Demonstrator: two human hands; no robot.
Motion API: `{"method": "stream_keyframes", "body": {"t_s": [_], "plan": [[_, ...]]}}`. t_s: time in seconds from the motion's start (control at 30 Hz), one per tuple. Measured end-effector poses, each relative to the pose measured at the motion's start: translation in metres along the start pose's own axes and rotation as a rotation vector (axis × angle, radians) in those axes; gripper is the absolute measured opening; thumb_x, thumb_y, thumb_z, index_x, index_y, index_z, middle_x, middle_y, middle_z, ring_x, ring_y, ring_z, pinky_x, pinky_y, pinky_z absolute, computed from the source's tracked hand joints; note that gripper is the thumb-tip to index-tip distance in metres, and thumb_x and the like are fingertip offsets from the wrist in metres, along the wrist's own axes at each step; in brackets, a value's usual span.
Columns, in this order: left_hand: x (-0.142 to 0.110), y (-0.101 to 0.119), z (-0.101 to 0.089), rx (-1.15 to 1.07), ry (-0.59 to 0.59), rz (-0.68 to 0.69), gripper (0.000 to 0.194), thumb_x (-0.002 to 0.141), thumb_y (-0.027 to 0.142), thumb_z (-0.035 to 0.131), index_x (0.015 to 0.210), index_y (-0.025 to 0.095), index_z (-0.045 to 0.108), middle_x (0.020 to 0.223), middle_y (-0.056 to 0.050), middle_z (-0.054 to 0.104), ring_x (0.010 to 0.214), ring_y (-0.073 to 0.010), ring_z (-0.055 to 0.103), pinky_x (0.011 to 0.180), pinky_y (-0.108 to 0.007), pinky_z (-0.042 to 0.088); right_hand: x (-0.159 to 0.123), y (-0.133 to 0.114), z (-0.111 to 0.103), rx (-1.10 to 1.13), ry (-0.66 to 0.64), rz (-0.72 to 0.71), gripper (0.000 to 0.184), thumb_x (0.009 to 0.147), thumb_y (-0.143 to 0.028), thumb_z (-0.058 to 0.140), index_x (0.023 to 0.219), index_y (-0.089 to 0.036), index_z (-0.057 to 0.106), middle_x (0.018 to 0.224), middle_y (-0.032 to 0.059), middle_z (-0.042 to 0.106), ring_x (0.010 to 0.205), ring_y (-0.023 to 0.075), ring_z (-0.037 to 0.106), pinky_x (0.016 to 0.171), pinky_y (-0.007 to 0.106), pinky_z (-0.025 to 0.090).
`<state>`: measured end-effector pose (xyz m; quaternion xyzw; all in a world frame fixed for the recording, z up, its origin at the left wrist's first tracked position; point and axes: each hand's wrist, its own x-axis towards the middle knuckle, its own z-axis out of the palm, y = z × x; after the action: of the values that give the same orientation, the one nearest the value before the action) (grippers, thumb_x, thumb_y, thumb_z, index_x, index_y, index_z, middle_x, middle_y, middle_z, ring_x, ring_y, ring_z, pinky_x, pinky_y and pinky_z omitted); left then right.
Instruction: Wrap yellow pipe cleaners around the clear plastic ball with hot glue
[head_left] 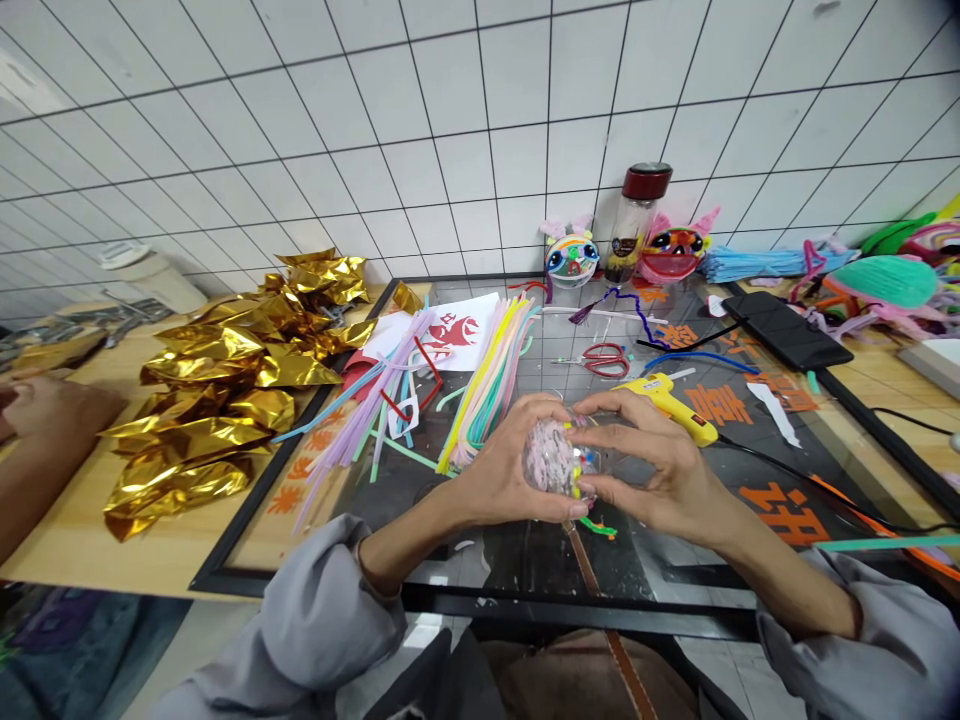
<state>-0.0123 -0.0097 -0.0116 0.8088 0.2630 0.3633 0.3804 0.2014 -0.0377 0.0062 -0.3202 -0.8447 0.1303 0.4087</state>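
Both my hands meet over the glass-topped table (525, 560). My left hand (504, 468) cups a small clear ball (551, 456) stuffed with pink fuzzy material and bits of colour. My right hand (651, 462) grips the same ball from the right, fingertips pressed on its top and side. A green scrap of pipe cleaner (598, 526) lies just under my hands. Behind my right hand rests a yellow glue gun (666, 398) with a black cord. A fan of pastel pipe cleaners (491, 375) lies beyond my left hand.
Crumpled gold foil (225, 385) is heaped at the left on the wooden bench. Red scissors (606, 358), a black phone (786, 328), a jar (636, 222), two small masks (571, 255) and more pipe cleaners (885, 280) lie at the back. Another person's hand (45, 410) rests at the far left.
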Motion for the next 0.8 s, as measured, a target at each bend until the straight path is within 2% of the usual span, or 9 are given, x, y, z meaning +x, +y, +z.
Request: {"method": "stream_keyframes", "body": {"t_s": [0.17, 0.47, 0.63, 0.8], "plan": [[-0.0009, -0.0006, 0.0010, -0.001, 0.016, -0.004, 0.065, 0.066, 0.037, 0.085, 0.118, 0.028, 0.046, 0.125, -0.007, 0.052, 0.123, -0.0273, 0.051, 0.109, -0.046, 0.040, 0.0002, -0.0001, 0.0002, -0.001, 0.009, 0.012, 0.028, 0.086, -0.029, 0.071, 0.113, -0.025, 0.069, 0.119, 0.0110, 0.063, 0.109, 0.0255, 0.062, 0.090, 0.045, 0.050], [-0.0008, -0.0002, 0.0036, -0.006, 0.044, -0.040, 0.063, 0.066, 0.035, 0.084, 0.117, 0.027, 0.048, 0.124, -0.007, 0.054, 0.121, -0.0278, 0.052, 0.108, -0.047, 0.039, 0.0001, 0.0006, 0.0007, -0.007, 0.006, 0.004, 0.028, 0.084, -0.025, 0.072, 0.111, -0.023, 0.069, 0.119, 0.0111, 0.062, 0.109, 0.0248, 0.062, 0.090, 0.043, 0.049], [-0.0008, 0.0006, 0.0032, -0.002, 0.049, -0.010, 0.062, 0.068, 0.034, 0.084, 0.117, 0.027, 0.048, 0.123, -0.007, 0.055, 0.122, -0.0267, 0.052, 0.109, -0.046, 0.040, -0.0004, 0.0011, 0.0012, -0.015, 0.007, 0.015, 0.024, 0.086, -0.027, 0.071, 0.109, -0.023, 0.069, 0.120, 0.0111, 0.062, 0.110, 0.0254, 0.062, 0.090, 0.044, 0.049], [-0.0009, 0.0000, 0.0030, 0.014, 0.045, -0.044, 0.062, 0.066, 0.037, 0.084, 0.116, 0.027, 0.050, 0.124, -0.008, 0.056, 0.125, -0.0282, 0.050, 0.110, -0.047, 0.038, 0.0000, 0.0007, 0.0022, -0.012, 0.032, 0.024, 0.020, 0.086, -0.032, 0.071, 0.105, -0.025, 0.072, 0.119, 0.0108, 0.064, 0.111, 0.0265, 0.062, 0.092, 0.046, 0.049]]}}
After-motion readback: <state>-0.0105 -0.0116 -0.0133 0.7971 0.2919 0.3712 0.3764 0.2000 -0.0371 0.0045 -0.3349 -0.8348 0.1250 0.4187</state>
